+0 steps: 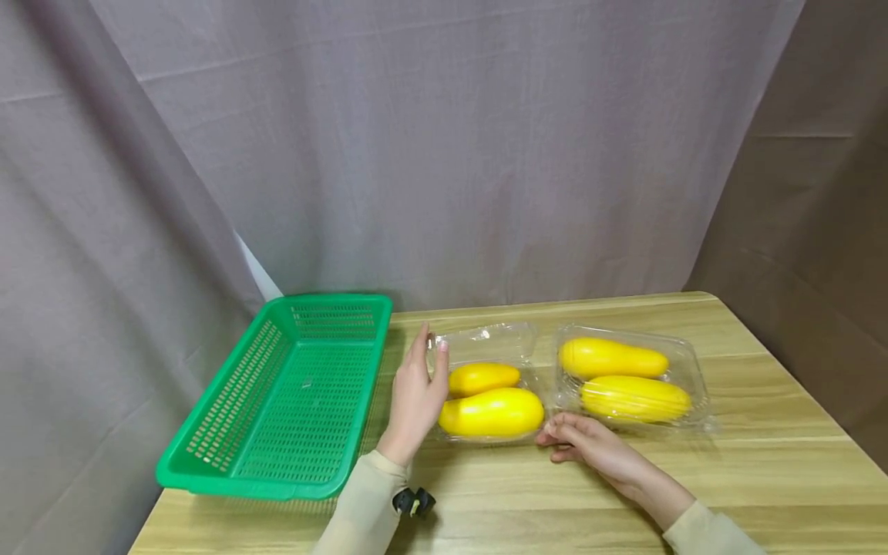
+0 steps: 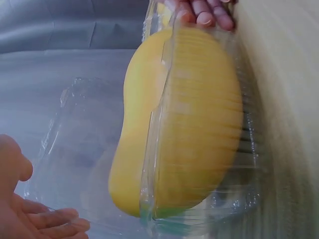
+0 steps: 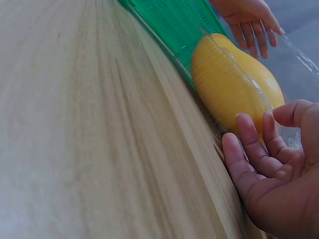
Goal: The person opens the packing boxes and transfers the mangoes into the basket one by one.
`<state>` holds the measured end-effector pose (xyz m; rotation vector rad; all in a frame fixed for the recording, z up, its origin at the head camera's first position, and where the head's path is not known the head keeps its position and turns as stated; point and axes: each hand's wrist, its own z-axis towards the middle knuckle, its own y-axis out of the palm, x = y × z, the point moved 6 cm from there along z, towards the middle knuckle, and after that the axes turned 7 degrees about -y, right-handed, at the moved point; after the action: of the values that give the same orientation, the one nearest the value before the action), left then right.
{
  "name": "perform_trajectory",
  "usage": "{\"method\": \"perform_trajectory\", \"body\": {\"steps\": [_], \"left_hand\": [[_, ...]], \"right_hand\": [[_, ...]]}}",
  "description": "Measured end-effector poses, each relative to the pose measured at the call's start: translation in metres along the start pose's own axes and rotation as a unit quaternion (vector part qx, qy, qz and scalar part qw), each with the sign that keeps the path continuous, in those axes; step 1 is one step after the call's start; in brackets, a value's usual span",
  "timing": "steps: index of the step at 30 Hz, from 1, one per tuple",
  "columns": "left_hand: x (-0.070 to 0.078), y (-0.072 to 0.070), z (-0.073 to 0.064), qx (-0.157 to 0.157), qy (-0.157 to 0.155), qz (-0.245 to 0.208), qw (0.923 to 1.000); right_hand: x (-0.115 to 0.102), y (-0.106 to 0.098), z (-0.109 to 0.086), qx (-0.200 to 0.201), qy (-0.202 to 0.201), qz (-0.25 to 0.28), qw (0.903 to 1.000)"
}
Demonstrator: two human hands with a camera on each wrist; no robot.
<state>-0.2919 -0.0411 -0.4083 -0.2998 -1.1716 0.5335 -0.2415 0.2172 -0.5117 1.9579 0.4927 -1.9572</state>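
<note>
A clear plastic clamshell box (image 1: 486, 439) lies with its lid (image 1: 486, 334) raised at the back. In it are two smooth yellow, papaya-shaped fruits, the front one (image 1: 492, 413) larger than the back one (image 1: 484, 378). My left hand (image 1: 418, 389) is at the lid's left edge, thumb and fingers extended and apart. At the box's front right corner, my right hand (image 1: 590, 447) pinches the rim between thumb and index finger, as the right wrist view shows. The other fingers (image 3: 253, 142) curve beside the front fruit (image 3: 232, 84).
To the left stands a green slotted basket (image 1: 378, 370) with nothing inside but a small pale speck. On the right, a second clear box (image 1: 683, 362) holds two yellow fruits. All rest on a wooden table (image 1: 777, 478), with a grey curtain (image 1: 444, 154) behind.
</note>
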Motion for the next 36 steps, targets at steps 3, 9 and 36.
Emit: {"method": "perform_trajectory", "body": {"steps": [3, 9, 36], "left_hand": [[-0.005, 0.003, 0.008, -0.007, -0.020, -0.018, 0.9996], [-0.017, 0.013, 0.018, -0.041, -0.064, -0.029, 0.9967], [-0.083, 0.045, 0.018, -0.162, -0.200, -0.060, 0.9644]], "right_hand": [[0.000, 0.000, 0.000, -0.001, -0.001, 0.002, 1.0000], [0.000, 0.000, 0.001, 0.001, -0.001, 0.004, 1.0000], [0.001, 0.000, -0.001, -0.009, -0.001, 0.011, 0.9999]]}}
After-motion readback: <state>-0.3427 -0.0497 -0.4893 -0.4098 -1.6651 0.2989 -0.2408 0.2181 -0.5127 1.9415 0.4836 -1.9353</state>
